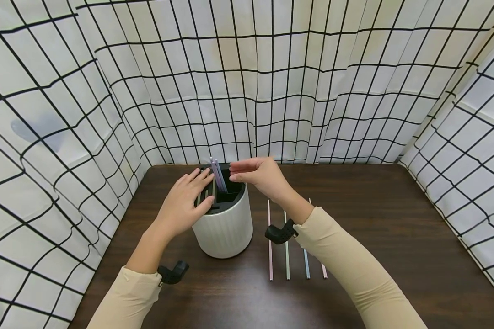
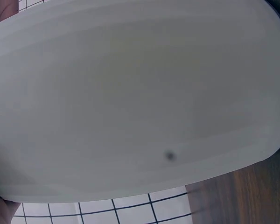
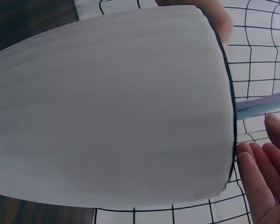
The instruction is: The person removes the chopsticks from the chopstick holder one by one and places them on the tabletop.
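Holder (image 1: 226,233) stands, seemingly steadied by the spread, ungripping left hand (image 1: 184,200) at nine o'clock, the right hand (image 1: 262,176) loosely open, empty, at two.

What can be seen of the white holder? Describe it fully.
The holder stands upright on the table, left of the loose sticks. White, faintly ribbed and rounded, it looks like plastic; its dark top opens into compartments. Pale sticks lean out of it. The left hand lies over it, apparently touching; the right hand is by its right edge, contact unclear.
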A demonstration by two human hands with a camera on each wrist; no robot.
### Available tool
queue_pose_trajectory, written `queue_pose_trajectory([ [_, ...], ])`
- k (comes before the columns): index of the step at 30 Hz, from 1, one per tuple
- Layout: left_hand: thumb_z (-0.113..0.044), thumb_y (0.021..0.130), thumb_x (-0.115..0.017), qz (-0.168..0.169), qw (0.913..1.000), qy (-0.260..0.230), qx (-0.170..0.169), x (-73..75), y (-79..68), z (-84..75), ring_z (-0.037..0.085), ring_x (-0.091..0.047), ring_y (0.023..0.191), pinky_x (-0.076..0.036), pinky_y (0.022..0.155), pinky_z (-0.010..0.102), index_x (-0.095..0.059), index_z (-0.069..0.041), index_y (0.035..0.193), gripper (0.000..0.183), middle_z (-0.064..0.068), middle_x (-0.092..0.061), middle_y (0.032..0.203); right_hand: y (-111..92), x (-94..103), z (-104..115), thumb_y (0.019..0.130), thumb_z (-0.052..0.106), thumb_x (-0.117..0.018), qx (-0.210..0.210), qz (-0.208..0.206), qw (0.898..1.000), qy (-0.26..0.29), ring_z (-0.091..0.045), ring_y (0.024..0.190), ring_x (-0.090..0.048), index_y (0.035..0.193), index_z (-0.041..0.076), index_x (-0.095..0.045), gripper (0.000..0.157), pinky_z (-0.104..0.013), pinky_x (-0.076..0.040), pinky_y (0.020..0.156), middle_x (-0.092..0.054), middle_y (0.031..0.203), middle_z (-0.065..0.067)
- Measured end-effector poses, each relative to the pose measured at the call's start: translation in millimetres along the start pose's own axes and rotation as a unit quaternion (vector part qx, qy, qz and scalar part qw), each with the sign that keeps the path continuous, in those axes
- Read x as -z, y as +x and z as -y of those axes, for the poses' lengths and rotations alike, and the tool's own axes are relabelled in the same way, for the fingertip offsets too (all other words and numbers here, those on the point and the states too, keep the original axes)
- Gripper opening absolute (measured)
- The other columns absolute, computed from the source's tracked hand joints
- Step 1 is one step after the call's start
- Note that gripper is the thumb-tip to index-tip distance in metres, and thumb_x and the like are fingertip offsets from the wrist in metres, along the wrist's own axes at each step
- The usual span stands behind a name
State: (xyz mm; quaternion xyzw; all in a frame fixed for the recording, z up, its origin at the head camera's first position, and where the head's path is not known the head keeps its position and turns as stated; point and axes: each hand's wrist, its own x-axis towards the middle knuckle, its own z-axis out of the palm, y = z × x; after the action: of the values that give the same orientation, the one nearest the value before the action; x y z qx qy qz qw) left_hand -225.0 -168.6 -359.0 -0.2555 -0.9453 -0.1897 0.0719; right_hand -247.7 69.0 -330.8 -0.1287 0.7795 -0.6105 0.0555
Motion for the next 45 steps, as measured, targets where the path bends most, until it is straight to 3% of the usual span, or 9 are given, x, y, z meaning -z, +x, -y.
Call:
queue_pose_trajectory([
  [6, -0.037, 0.099, -0.049, 0.000, 1.0000, -0.001, -0.001, 0.1, 0.4, -0.1, 0.033, -0.023, 0.153, -0.012, 0.127, 0.054, -0.041, -0.012, 0.153, 0.060, 0.009, -0.036, 0.161, 2, -12.8, -2, 0.086, 0.019, -0.078, 0.023, 0.009, 0.999, -0.021, -0.015, 0.108, -0.071, 0.118, 0.010, -0.075, 0.033, -0.034, -0.058, 0.096, -0.076, 0.114, -0.005],
  [15, -0.037, 0.099, -0.049, -0.005, 1.0000, 0.000, -0.004, -1.1, 0.5, 1.6, 0.033, -0.024, 0.153, -0.013, 0.127, 0.054, -0.041, -0.012, 0.153, 0.060, 0.009, -0.036, 0.161, 5, -26.3, -6, 0.086, 0.019, -0.077, 0.085, -0.023, 0.991, -0.098, -0.015, 0.101, -0.073, 0.111, 0.010, -0.078, 0.027, -0.027, -0.061, 0.084, -0.077, 0.110, -0.006],
  [20, -0.038, 0.100, -0.049, -0.004, 1.0000, -0.002, -0.005, -1.7, 0.2, 2.6, 0.033, -0.024, 0.153, -0.013, 0.127, 0.054, -0.040, -0.013, 0.153, 0.060, 0.009, -0.035, 0.161, 5, -26.2, -5, 0.087, 0.019, -0.076, 0.083, -0.038, 0.991, -0.094, -0.015, 0.099, -0.073, 0.107, 0.010, -0.079, 0.022, -0.028, -0.061, 0.083, -0.077, 0.109, -0.006],
  [24, -0.037, 0.100, -0.049, -0.005, 1.0000, -0.002, -0.008, -1.5, -0.1, 2.8, 0.033, -0.024, 0.153, -0.013, 0.126, 0.054, -0.040, -0.012, 0.153, 0.060, 0.009, -0.035, 0.161, 1, -18.2, 3, 0.088, 0.017, -0.076, 0.082, -0.053, 0.994, -0.053, -0.016, 0.100, -0.073, 0.106, 0.006, -0.079, 0.022, -0.028, -0.061, 0.085, -0.077, 0.108, -0.008],
  [29, -0.037, 0.100, -0.049, -0.007, 0.9999, 0.000, -0.010, -0.9, 0.2, 3.3, 0.033, -0.024, 0.153, -0.013, 0.127, 0.053, -0.041, -0.012, 0.153, 0.060, 0.010, -0.035, 0.161, -7, 1.4, 24, 0.088, 0.010, -0.074, 0.140, -0.075, 0.987, 0.035, -0.014, 0.097, -0.074, 0.106, -0.002, -0.076, 0.021, -0.028, -0.061, 0.085, -0.077, 0.105, -0.013],
  [36, -0.036, 0.099, -0.049, -0.011, 0.9998, 0.002, -0.013, 0.3, 0.2, 2.9, 0.034, -0.025, 0.153, -0.013, 0.126, 0.054, -0.042, -0.011, 0.152, 0.059, 0.010, -0.036, 0.160, -25, 35.8, 57, 0.087, 0.001, -0.073, 0.223, -0.100, 0.956, 0.164, -0.015, 0.095, -0.074, 0.103, -0.002, -0.077, 0.017, -0.032, -0.059, 0.093, -0.078, 0.094, 0.000],
  [40, -0.035, 0.099, -0.049, -0.016, 0.9997, 0.001, -0.020, -0.3, -0.3, 2.3, 0.036, -0.026, 0.152, -0.014, 0.126, 0.055, -0.043, -0.009, 0.152, 0.059, 0.011, -0.037, 0.160, -36, 56.8, 71, 0.087, -0.004, -0.071, 0.233, -0.126, 0.936, 0.231, -0.017, 0.092, -0.075, 0.098, 0.001, -0.078, 0.015, -0.030, -0.060, 0.089, -0.078, 0.092, -0.003],
  [45, -0.035, 0.099, -0.049, -0.020, 0.9996, 0.000, -0.020, -1.4, -1.3, 2.4, 0.037, -0.027, 0.151, -0.014, 0.126, 0.055, -0.043, -0.009, 0.151, 0.058, 0.012, -0.037, 0.160, -48, 84.1, 82, 0.084, -0.005, -0.073, 0.227, -0.145, 0.917, 0.296, -0.021, 0.090, -0.076, 0.099, -0.005, -0.077, 0.016, -0.031, -0.059, 0.087, -0.077, 0.092, -0.010],
])
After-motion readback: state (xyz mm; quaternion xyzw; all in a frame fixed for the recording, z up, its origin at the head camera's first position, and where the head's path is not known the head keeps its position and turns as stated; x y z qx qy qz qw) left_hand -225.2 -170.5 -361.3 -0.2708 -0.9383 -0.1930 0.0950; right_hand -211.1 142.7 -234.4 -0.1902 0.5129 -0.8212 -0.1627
